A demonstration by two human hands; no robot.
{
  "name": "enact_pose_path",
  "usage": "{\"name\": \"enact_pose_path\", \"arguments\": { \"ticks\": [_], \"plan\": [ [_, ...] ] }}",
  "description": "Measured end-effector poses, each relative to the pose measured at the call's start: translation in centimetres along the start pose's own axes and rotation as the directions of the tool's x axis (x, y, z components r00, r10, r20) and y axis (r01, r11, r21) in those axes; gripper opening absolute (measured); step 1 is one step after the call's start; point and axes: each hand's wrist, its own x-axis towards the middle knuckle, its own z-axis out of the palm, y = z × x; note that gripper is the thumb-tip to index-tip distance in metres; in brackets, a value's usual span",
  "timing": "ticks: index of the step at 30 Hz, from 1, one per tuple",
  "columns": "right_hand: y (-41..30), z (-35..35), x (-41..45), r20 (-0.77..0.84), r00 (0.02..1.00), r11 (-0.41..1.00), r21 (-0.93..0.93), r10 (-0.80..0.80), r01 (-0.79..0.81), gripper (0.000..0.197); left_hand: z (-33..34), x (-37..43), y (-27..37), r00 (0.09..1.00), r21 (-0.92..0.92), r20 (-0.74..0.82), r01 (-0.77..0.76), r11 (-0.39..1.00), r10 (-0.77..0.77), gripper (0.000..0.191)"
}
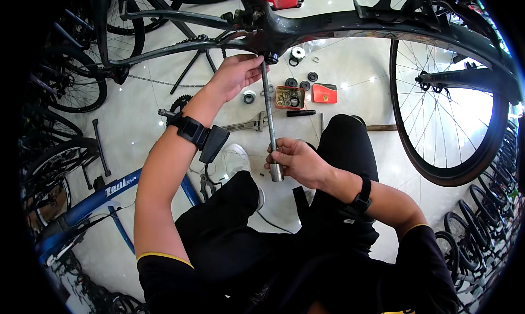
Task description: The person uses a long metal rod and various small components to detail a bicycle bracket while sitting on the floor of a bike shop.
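Observation:
A dark bicycle frame (336, 25) spans the top of the view. My left hand (244, 76) is at its bottom bracket shell, fingers touching the upper end of a long metal rod (267, 105) beside a black bottom bracket part (271, 58). Near the rod's lower end, my right hand (297, 160) grips it just above a wide, shiny metal cylinder (277, 173). How the rod's upper end meets the frame is partly hidden by my left fingertips.
On the floor lie an adjustable wrench (246, 124), an open red tin of rings (290, 97), its red lid (325, 93), a black cylinder (301, 113) and several round parts. A front wheel (445, 174) stands at right, a blue repair stand (98, 195) at left.

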Motion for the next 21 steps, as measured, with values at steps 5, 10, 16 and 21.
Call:
{"name": "enact_pose_path", "arguments": {
  "ticks": [5,10,16,21],
  "plan": [
    [0.3,0.1,0.1,-0.009,1.000,0.999,0.031,0.009,-0.009,0.012,-0.3,0.1,0.1,1.000,-0.011,0.015,0.007,1.000,-0.007,0.019],
    [0.7,-0.4,0.6,-0.014,1.000,0.998,0.069,0.005,-0.004,0.016,-0.5,0.3,-0.1,1.000,-0.026,0.031,0.003,1.000,-0.002,0.022],
    [1.1,-0.2,1.3,0.015,1.000,0.999,0.029,-0.022,0.022,0.014,-0.7,0.2,-0.2,0.999,0.045,0.033,0.005,0.999,-0.007,0.024],
    [1.4,0.1,1.3,-0.001,1.000,0.999,0.042,-0.018,0.018,0.015,-0.4,0.1,-0.2,1.000,0.005,0.018,-0.008,1.000,0.008,0.024]
  ]
}}
